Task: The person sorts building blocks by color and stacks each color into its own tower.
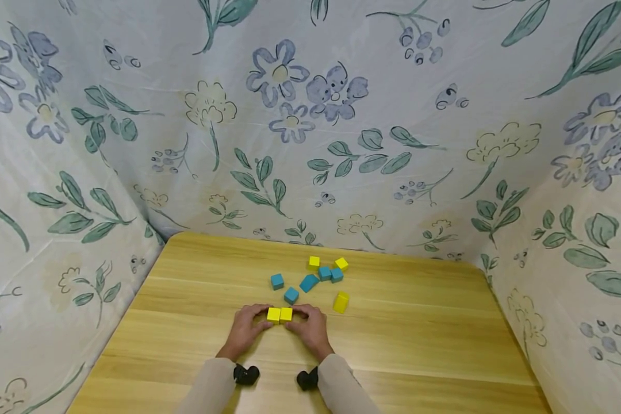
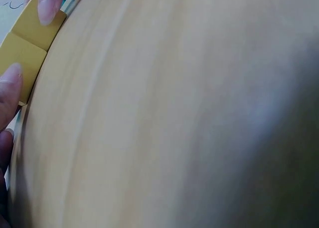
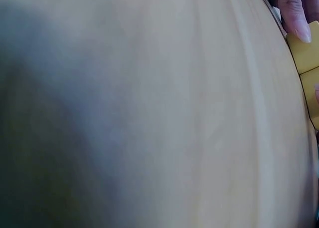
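Two yellow cubes stand side by side, touching, between my hands in the head view. My left hand (image 1: 246, 329) pinches the left yellow cube (image 1: 273, 314) between thumb and fingers. From the other side, my right hand (image 1: 312, 329) pinches the right yellow cube (image 1: 286, 314). Both wrist views catch the joined yellow cubes (image 2: 21, 53) (image 3: 305, 51) only at the frame's edge, with a fingertip against each front face. Just beyond the pair lies a blue cube (image 1: 291, 295). The far fingers are mostly hidden behind the cubes.
Farther back are another blue cube (image 1: 276, 281), a blue angled piece (image 1: 309, 282), two adjoining blue cubes (image 1: 325, 273) and two yellow cubes (image 1: 314, 263). A yellow piece (image 1: 341, 302) lies to the right. Floral cloth (image 1: 336, 172) surrounds the wooden table (image 1: 419, 345).
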`<state>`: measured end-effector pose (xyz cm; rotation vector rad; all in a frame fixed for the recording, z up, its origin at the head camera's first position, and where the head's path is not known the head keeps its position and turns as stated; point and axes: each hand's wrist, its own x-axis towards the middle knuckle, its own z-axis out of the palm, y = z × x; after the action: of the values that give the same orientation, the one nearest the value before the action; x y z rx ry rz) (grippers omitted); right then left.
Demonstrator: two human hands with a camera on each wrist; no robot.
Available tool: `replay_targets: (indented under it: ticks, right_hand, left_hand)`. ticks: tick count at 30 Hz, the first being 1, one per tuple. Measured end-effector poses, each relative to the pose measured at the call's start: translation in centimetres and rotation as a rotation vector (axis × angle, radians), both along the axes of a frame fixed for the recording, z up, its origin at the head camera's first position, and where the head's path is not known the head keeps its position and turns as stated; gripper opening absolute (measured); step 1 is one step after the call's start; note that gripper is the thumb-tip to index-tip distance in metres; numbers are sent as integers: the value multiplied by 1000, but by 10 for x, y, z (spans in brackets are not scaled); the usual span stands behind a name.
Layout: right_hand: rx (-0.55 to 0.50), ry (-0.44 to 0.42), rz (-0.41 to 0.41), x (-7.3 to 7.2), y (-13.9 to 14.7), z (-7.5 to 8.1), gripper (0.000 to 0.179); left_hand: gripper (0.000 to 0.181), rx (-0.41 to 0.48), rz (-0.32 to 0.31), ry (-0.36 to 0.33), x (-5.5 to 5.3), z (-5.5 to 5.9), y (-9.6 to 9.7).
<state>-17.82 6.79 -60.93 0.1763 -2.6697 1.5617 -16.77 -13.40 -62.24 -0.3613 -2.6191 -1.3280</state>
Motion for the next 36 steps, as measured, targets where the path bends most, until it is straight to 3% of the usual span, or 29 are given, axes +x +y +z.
replay_targets:
  ticks: [12, 21, 26, 28, 33, 36]
  right_hand:
    - [-4, -8, 8, 2, 1, -1, 38]
    - [-144, -138, 108, 0, 18, 8, 43]
    - [-188, -156, 146, -3, 35, 17, 41]
    - [-205, -144, 146, -4, 44, 22, 39]
    - [-244, -104, 142, -3, 65, 59, 34]
    - [-230, -63, 99, -13, 80, 66, 33]
  left_hand:
    - [40, -1, 7, -3, -1, -1, 0]
    - [41, -3, -7, -4, -1, -1, 0]
    - [41, 10, -4, -28, -1, 1, -1]
    - [41, 10, -5, -34, -1, 1, 0]
    - [41, 19, -5, -44, -1, 2, 0]
    - [42, 13, -5, -34, 0, 1, 0]
